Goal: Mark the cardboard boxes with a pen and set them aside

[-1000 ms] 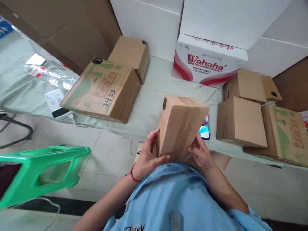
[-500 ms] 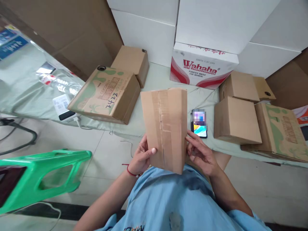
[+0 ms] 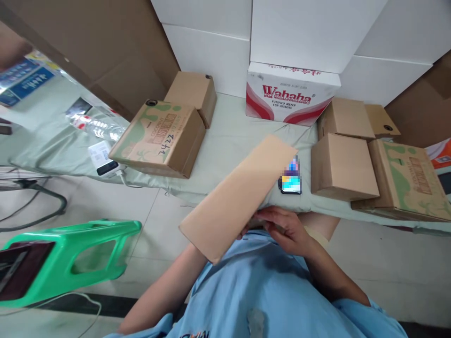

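Note:
A plain brown cardboard box [image 3: 239, 202] is held up in front of my shirt, slanted, with a smooth narrow side facing me. My left hand [image 3: 244, 232] is mostly hidden behind it. Only a few of its fingertips show at the lower right edge, closed on the box. At the right edge, my right hand [image 3: 287, 230] has bent fingers with the tips against the box. Its fingertips are partly hidden there. Just beyond the box lies a phone with a lit screen [image 3: 291, 180], partly covered by the box's upper corner.
Printed carton [image 3: 158, 136] and smaller box [image 3: 192, 89] stand left on the cloth-covered table [image 3: 225, 122]. A white Wahaha carton [image 3: 291, 94] is at the back. Several brown boxes [image 3: 343, 164] stand right. A power bank [image 3: 104, 159] and bottle [image 3: 98, 126] lie left, above a green stool [image 3: 88, 234].
The box has turned and tilted, its taped face swinging out of sight and a plain side coming into view. My left hand has gone behind it.

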`<state>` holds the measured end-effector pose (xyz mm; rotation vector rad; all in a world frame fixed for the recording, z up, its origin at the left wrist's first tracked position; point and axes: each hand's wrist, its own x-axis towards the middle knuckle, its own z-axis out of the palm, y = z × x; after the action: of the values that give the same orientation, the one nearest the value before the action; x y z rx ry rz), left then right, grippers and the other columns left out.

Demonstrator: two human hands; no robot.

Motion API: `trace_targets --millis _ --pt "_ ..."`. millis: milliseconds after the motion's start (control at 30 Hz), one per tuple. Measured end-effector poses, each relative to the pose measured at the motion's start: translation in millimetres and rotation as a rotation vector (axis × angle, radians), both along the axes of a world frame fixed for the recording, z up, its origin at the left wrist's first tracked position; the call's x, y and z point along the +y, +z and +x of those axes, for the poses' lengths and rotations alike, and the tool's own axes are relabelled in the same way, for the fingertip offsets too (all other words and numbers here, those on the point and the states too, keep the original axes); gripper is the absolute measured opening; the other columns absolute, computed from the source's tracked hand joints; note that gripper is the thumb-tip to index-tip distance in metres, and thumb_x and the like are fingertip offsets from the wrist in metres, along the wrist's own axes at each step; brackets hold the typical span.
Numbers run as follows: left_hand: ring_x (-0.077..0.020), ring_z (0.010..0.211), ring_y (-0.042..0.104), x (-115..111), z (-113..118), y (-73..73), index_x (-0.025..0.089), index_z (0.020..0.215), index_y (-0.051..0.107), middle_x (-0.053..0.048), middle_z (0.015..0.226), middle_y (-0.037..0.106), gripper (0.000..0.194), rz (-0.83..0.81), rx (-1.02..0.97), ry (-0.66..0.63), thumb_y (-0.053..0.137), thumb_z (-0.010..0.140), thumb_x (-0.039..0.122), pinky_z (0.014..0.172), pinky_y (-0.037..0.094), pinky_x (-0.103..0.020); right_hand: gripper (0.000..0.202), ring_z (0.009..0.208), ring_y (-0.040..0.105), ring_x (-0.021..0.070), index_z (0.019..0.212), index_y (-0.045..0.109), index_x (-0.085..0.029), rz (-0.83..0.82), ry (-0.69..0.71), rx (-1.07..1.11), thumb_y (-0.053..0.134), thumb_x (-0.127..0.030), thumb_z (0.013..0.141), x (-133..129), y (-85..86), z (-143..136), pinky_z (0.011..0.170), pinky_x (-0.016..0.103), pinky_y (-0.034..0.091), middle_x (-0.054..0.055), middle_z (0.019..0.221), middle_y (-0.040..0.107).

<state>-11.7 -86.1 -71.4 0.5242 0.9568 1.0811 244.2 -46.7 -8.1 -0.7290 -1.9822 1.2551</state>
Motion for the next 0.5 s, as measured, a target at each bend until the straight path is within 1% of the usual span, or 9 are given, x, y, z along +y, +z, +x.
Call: trace_targets --millis 67,100,167,200,233,300,367,433,500 --pt "-0.0289 0.065 0.079 -1.5 -0.2 6.2 0.025 0.092 0.084 -0.008 0.069 0.077 0.050 -0.030 -0.019 -0.098 0.067 0.092 0.072 0.061 0.068 -0.042 0.047 0.100 0.079 0.0233 0.144 0.074 -0.035 -0.019 -0.009 0.024 0.057 -0.018 0.103 -0.1 -0.7 -3.3 0.090 0.040 0.064 0.008 0.122 0.083" --pt "-0.0266 0.068 0.080 -1.7 -1.1 10.7 0.026 0.097 0.084 -0.007 0.077 0.080 0.052 -0.043 -0.035 -0.128 0.065 0.092 0.074 0.061 0.068 -0.039 0.044 0.102 0.079 0.0234 0.141 0.075 -0.035 -0.028 -0.019 0.032 0.057 -0.019 0.105 0.0 -1.1 -4.1 0.090 0.040 0.064 0.007 0.121 0.083" --pt "-0.0228 0.083 0.082 -0.6 -3.7 21.1 0.029 0.112 0.083 -0.005 0.105 0.085 0.056 -0.057 -0.054 -0.135 0.058 0.095 0.076 0.069 0.069 -0.033 0.037 0.099 0.079 0.0227 0.134 0.079 -0.032 -0.043 -0.054 0.031 0.056 -0.022 0.107 0.2 -2.3 -3.8 0.087 0.038 0.063 0.007 0.112 0.084" --pt "-0.0212 0.090 0.082 0.7 -5.0 26.6 0.030 0.118 0.081 -0.005 0.119 0.085 0.056 -0.065 -0.079 -0.125 0.056 0.096 0.076 0.073 0.070 -0.030 0.034 0.095 0.079 0.0219 0.130 0.081 -0.031 -0.045 -0.072 0.026 0.057 -0.023 0.107 0.1 -3.4 -2.7 0.084 0.037 0.063 0.007 0.107 0.084" --pt "-0.0199 0.094 0.082 2.5 -5.9 32.0 0.030 0.123 0.080 -0.007 0.129 0.082 0.056 -0.074 -0.120 -0.107 0.055 0.097 0.074 0.079 0.070 -0.029 0.032 0.092 0.079 0.0211 0.127 0.082 -0.030 -0.044 -0.086 0.023 0.057 -0.024 0.107 -0.2 -4.7 -1.1 0.081 0.036 0.062 0.006 0.103 0.084" --pt "-0.0194 0.099 0.081 7.3 -6.1 41.3 0.028 0.131 0.077 -0.011 0.138 0.079 0.055 -0.090 -0.234 -0.055 0.057 0.100 0.068 0.088 0.071 -0.031 0.031 0.088 0.078 0.0197 0.125 0.082 -0.030 -0.039 -0.101 0.029 0.057 -0.023 0.107 -1.8 -8.2 3.7 0.080 0.034 0.061 0.005 0.101 0.084" --pt "-0.0206 0.106 0.081 13.8 -3.4 48.6 0.024 0.143 0.071 -0.017 0.142 0.076 0.055 -0.094 -0.344 0.009 0.056 0.104 0.061 0.096 0.070 -0.034 0.032 0.089 0.078 0.0189 0.125 0.082 -0.031 -0.046 -0.113 0.044 0.058 -0.021 0.107 -4.2 -12.0 9.8 0.080 0.033 0.061 0.005 0.102 0.084" --pt "-0.0234 0.117 0.078 21.7 1.7 54.7 0.022 0.156 0.061 -0.020 0.142 0.074 0.059 -0.086 -0.391 0.086 0.054 0.108 0.055 0.103 0.067 -0.036 0.031 0.090 0.079 0.0191 0.124 0.082 -0.032 -0.073 -0.150 0.049 0.058 -0.022 0.107 -6.8 -15.3 16.2 0.081 0.034 0.062 0.004 0.102 0.085" --pt "-0.0269 0.125 0.076 30.8 8.0 61.1 0.024 0.163 0.052 -0.020 0.142 0.074 0.060 -0.093 -0.405 0.188 0.051 0.110 0.052 0.106 0.065 -0.041 0.029 0.090 0.079 0.0197 0.122 0.083 -0.031 -0.107 -0.201 0.033 0.060 -0.024 0.106 -8.5 -18.0 22.1 0.082 0.034 0.062 0.004 0.101 0.085"
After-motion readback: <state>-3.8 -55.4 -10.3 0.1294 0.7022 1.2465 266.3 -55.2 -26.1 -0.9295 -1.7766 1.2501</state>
